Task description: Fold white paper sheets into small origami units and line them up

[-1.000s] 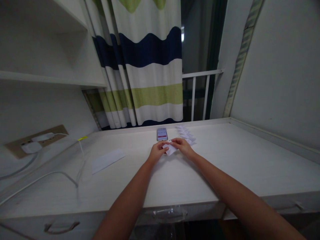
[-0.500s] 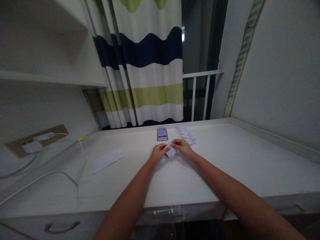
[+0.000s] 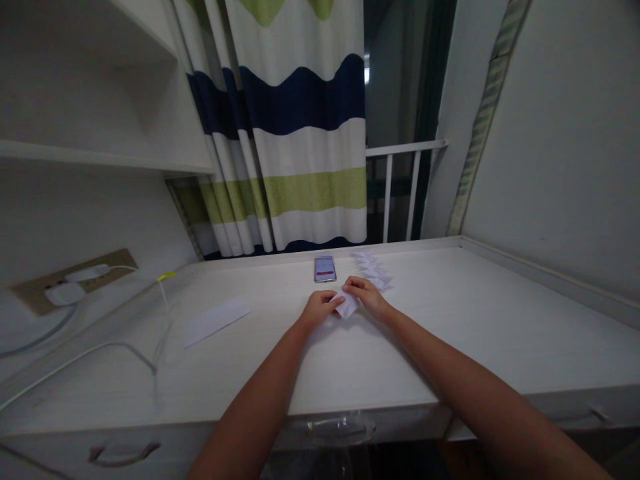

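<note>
Head view, one camera, looking down along both forearms over a white desk (image 3: 450, 333).

Left hand (image 3: 316, 309) — fingers curled, thumb and fingertips pinched on the left edge of a small white paper (image 3: 347, 305). Right hand (image 3: 367, 297) — curled the same way, gripping the paper's upper right edge. Both hands closed on it; the paper sits between them, low over the desk, a little past mid-depth and near centre. Whether its lower corner touches the surface cannot be told. It looks folded, tilted like a diamond; fold detail too small to read.

Just beyond the hands: a phone (image 3: 325, 268) lying flat, screen lit, with a red band across it. To its right, just behind the right hand, a pile of papers (image 3: 373, 268) — small, white, overlapping, count unclear.

Left part of the desk: a white sheet (image 3: 216, 320) lying flat, well apart from the hands. Further left a white cable (image 3: 100, 350) loops across the surface, running up to a wall socket (image 3: 70, 287) with white plugs in it.

Behind the desk: a striped curtain (image 3: 295, 133) in white, navy and green, and a white railing (image 3: 400, 187) beside it. Shelf (image 3: 100, 160) at upper left. Drawer handle (image 3: 123, 455) at the bottom edge, below the desk front.
</note>
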`<state>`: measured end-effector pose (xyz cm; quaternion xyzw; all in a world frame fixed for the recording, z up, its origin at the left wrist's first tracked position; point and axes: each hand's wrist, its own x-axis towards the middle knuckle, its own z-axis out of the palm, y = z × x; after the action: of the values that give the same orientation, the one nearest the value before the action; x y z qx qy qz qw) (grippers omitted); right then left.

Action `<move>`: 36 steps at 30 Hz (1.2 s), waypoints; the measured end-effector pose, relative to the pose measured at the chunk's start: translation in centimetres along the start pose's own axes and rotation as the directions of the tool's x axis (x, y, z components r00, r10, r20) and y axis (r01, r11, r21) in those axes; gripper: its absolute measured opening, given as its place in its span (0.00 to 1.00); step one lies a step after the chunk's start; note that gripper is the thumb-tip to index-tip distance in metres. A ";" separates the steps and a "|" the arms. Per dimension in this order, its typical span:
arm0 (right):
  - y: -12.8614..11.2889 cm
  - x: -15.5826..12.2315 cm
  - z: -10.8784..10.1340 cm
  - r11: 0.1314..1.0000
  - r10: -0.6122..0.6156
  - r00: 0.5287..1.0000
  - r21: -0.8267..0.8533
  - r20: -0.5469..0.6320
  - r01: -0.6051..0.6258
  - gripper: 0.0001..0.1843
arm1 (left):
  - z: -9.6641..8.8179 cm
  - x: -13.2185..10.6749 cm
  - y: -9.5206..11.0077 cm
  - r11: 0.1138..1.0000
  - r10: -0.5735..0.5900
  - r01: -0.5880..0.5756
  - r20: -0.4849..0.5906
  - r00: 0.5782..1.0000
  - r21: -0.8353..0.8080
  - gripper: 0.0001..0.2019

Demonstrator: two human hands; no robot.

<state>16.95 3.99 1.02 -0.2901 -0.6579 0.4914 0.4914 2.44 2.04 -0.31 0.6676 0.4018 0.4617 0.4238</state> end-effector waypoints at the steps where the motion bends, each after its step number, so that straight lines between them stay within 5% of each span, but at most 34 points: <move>1: -0.1 -0.1 0.0 1.000 0.009 1.000 0.012 -0.001 -0.009 0.10 | 0.0 0.0 0.0 1.000 -0.005 0.005 0.004 1.000 -0.006 0.18; 19: 0.6 0.5 -0.5 0.999 0.051 0.997 0.005 -0.049 -0.051 0.15 | -0.7 0.5 -0.1 0.987 -0.030 -0.004 -0.203 0.979 -0.163 0.21; 36: 0.9 0.6 -0.8 0.986 0.111 0.993 0.130 -0.038 -0.105 0.15 | -0.6 0.1 0.4 0.946 -0.096 0.048 -0.136 0.986 -0.319 0.19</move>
<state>17.41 5.11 0.41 -0.3043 -0.5970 0.5518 0.4965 1.96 2.11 0.22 0.5398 0.3778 0.5527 0.5103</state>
